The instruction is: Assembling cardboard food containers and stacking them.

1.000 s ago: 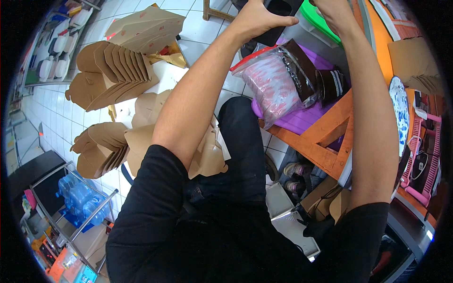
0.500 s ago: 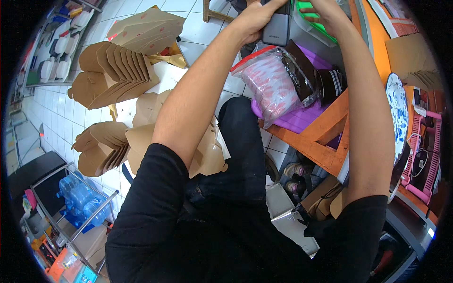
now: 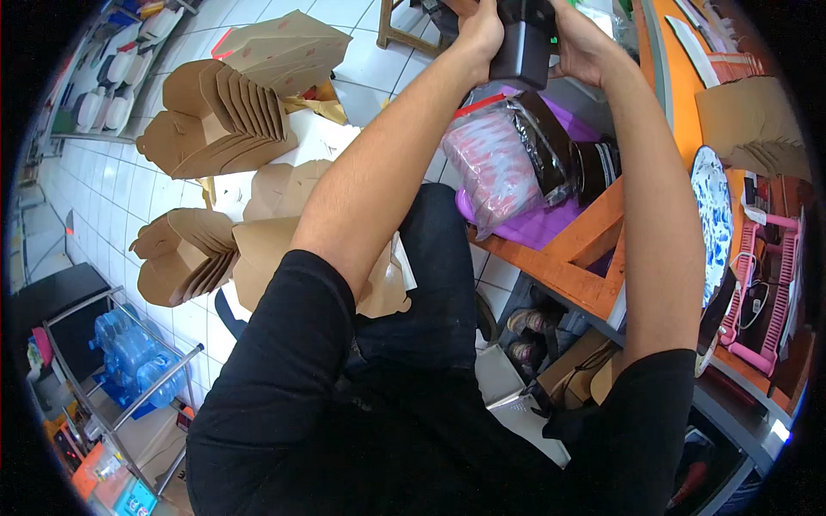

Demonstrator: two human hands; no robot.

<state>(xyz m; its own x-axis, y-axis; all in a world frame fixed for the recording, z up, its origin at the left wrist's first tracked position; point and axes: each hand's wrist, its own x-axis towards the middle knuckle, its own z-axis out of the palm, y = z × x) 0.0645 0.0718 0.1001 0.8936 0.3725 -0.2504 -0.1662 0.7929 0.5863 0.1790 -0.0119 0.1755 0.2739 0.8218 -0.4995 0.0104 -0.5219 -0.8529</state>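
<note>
Handling step: by judgement, steadying a smooth black box-shaped object [image 3: 521, 56] between two hands at the upper middle of the frame.
Left hand [image 3: 478, 39]: appears to be gripping the object's left side; its fingers run partly out of view.
Right hand [image 3: 585, 43]: curved beside the object's right side, fingers bent; whether it presses there or only hovers close, I cannot tell.
Next move: seems to call for a firm left grip while the right fingers find sure contact, clear of the transparent plastic bag with a red top strip [image 3: 492, 168] just below in the frame.
Bag contents: pink and white, hard to identify through the shiny film; the bag lies on a purple plastic surface [image 3: 521, 232].
Upper edge: crops the object's far end, so its full shape and exact kind stay unclear.
Left forearm: hides part of the folded brown cardboard sheet [image 3: 262, 254] left of the middle.
Right rim: lens bending makes the pink plastic rack [image 3: 779, 297] hard to read.
</note>
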